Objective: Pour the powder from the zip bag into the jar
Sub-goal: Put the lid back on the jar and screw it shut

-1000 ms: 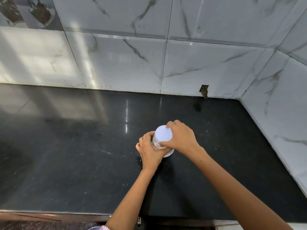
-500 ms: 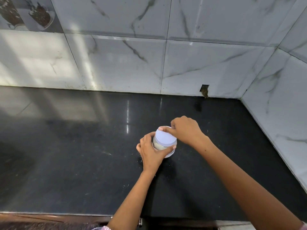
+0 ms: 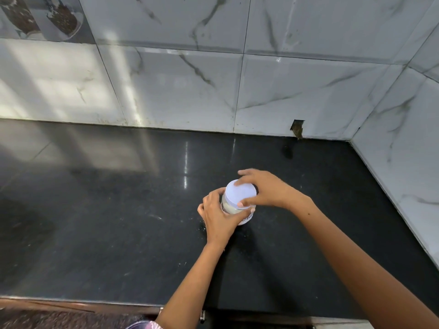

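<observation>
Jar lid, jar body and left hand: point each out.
Jar lid (image 3: pixel 240 194), head view, bare centre of its top.
Jar body (image 3: pixel 229 206), head view, clear wall under the lid.
Left hand (image 3: pixel 219 216), head view, back of the hand.

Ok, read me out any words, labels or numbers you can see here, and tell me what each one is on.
Jar: dark print on its white lower band, mostly hidden behind the left hand and too blurred to read.
Lid: plain, no text.
Wall tiles and counter: no text.

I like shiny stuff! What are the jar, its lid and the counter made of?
Jar: see-through, glass or clear plastic, can't tell; pale powder shows inside.
Lid: matte white, probably plastic.
Counter: polished black stone, likely granite; it mirrors the wall.
</observation>
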Motion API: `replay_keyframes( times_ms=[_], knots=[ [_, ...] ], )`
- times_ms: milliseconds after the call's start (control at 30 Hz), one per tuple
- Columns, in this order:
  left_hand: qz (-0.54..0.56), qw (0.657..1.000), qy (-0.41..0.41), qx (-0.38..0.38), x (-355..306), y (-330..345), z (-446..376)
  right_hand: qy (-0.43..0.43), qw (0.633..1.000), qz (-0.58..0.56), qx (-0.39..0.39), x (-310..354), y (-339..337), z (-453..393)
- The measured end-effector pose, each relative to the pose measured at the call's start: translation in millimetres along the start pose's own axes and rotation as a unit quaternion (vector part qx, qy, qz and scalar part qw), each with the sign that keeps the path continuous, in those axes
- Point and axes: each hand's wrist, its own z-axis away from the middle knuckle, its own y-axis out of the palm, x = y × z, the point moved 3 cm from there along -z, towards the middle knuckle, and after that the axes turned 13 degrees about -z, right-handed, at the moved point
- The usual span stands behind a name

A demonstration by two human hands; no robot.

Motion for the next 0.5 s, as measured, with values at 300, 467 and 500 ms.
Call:
replay_keyframes(
  times_ms=[300,467,500],
  knots=[
    [-0.008,1.000,0.004,0.003,2,0,-2,0.037,0.991,0.033,-0.123,-5,7,-5],
    [-0.002,1.000,0.005,0.003,4,2,-2,0.011,0.999,-0.014,-0.048,-1,14,3],
    [0.002,1.000,0.004,0.004,4,2,-3,0.029,0.996,0.004,-0.081,2,17,2]
  ],
)
